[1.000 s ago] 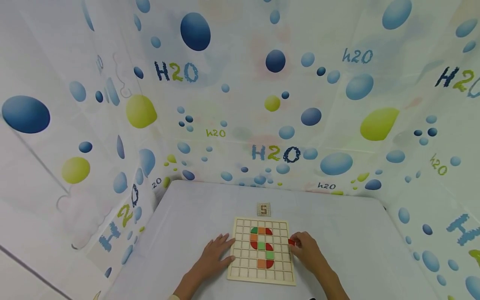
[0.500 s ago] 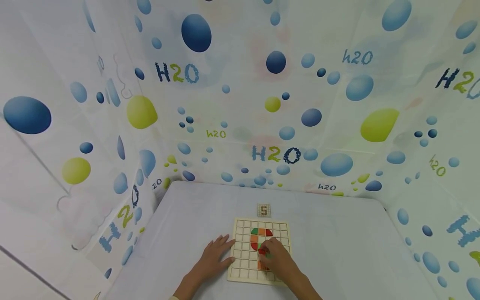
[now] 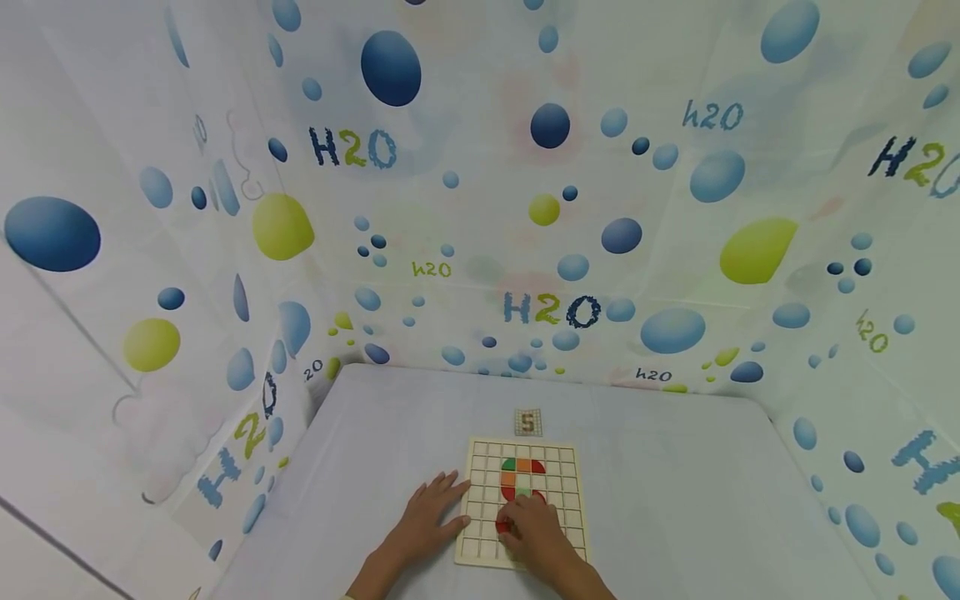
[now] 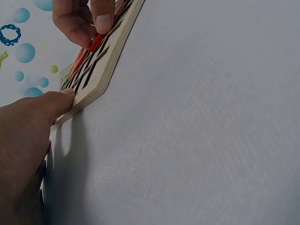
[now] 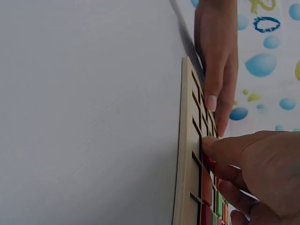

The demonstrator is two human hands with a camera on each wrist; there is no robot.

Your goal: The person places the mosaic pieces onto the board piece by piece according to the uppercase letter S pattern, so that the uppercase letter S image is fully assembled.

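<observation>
A pale wooden grid board (image 3: 480, 500) lies on the white table, with green, orange and red tiles set in its cells. My left hand (image 3: 429, 518) rests against the board's left edge, fingers spread and fairly straight. Over the lower middle of the board, my right hand (image 3: 542, 537) pinches a red tile (image 3: 501, 527) between thumb and fingers. In the left wrist view this red tile (image 4: 96, 43) is tilted at the grid. An orange tile (image 5: 206, 187) sits beside the pinched one in the right wrist view. My right hand hides several lower tiles in the head view.
A small card (image 3: 528, 422) bearing an S pattern lies just beyond the board's far edge. White cloth covers the table (image 3: 675, 483). Sheets (image 3: 480, 208) printed with bubbles and H2O lettering hang behind and at both sides.
My right hand has come from the board's right edge leftward across it, carrying the red tile to the lower middle cells. My left hand has stayed at the left edge.
</observation>
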